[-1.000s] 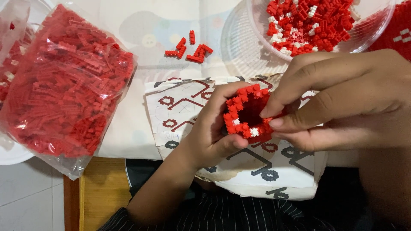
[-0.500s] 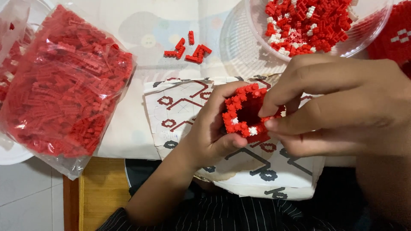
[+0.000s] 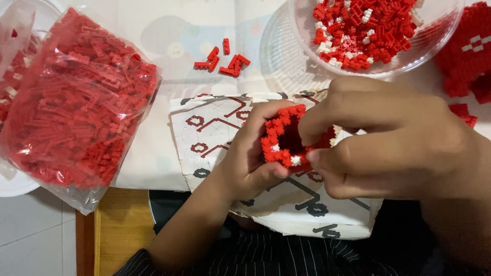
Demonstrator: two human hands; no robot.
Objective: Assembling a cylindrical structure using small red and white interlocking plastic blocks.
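Pale table (image 3: pixel 153 158), clear bag of red bricks (image 3: pixel 76 97) at left, both hands' fingers (image 3: pixel 358 110) gripping red brick model (image 3: pixel 284 140)

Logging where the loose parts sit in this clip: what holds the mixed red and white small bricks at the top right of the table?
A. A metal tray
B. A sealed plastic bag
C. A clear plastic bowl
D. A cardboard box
C: the red and white bricks lie in a clear plastic bowl above the right hand; the plastic bag at the left holds only red pieces.
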